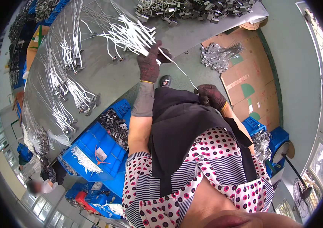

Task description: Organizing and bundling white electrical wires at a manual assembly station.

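Left hand, gloved, pinches one white cable at the bundle on the grey table; right hand, closed on the cable's other end, draws it taut over the lap. Judged step: separating a single cable, which next needs a clean pull free of its neighbours. The table edge lies just below the left hand, with open floor to the right and blue bins crowding the left.

The counter is matt grey sheet metal. The white cords look like smooth plastic, with shiny metal clips. Both gloves are rough dark knitted cloth. The blue crates are glossy plastic; the floor sheets are matt cardboard.
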The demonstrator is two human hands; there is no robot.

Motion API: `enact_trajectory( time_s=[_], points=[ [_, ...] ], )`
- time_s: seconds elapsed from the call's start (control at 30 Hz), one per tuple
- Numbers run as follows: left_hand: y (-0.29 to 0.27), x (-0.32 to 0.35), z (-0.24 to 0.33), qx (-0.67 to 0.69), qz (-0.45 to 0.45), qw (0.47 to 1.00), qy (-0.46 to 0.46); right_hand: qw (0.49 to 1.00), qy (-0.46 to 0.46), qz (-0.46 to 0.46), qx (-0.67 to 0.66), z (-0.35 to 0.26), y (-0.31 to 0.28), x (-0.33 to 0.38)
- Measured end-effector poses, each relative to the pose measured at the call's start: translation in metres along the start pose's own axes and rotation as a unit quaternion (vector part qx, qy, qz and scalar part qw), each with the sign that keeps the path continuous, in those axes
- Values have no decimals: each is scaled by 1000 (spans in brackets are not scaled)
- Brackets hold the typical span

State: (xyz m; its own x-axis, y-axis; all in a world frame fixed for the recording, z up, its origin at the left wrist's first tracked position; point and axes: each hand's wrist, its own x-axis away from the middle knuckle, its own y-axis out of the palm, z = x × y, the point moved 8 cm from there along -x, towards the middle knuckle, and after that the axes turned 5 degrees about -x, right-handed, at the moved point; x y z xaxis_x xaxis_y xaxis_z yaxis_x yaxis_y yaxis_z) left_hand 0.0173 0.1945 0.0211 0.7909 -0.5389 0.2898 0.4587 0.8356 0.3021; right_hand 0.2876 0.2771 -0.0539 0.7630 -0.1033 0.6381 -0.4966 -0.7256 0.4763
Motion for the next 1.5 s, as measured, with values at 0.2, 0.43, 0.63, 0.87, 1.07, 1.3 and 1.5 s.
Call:
enact_trajectory(
  time_s=[0.2,0.43,0.63,0.87,1.07,1.3,1.5],
  points=[
    [-2,-6,-2,-28,17,998,-46,996,-44,63,54,-38,5,-24],
    [4,-18,-4,6,14,999,-31,996,-78,47,-5,-99,59,-88],
    [-19,-24,1,-1,59,998,-2,987,-111,104,45,-119,79,-114],
    [-34,-25,11,3,38,999,33,925,-292,120,211,-121,85,-137],
    [-45,-38,20,-97,69,990,80,970,-154,64,180,-105,84,-165],
    [-46,-43,16,-71,83,992,65,990,-86,114,3,-142,127,-175],
    [-38,-42,12,-36,60,994,78,967,-159,62,190,-153,144,-211]
  ],
)
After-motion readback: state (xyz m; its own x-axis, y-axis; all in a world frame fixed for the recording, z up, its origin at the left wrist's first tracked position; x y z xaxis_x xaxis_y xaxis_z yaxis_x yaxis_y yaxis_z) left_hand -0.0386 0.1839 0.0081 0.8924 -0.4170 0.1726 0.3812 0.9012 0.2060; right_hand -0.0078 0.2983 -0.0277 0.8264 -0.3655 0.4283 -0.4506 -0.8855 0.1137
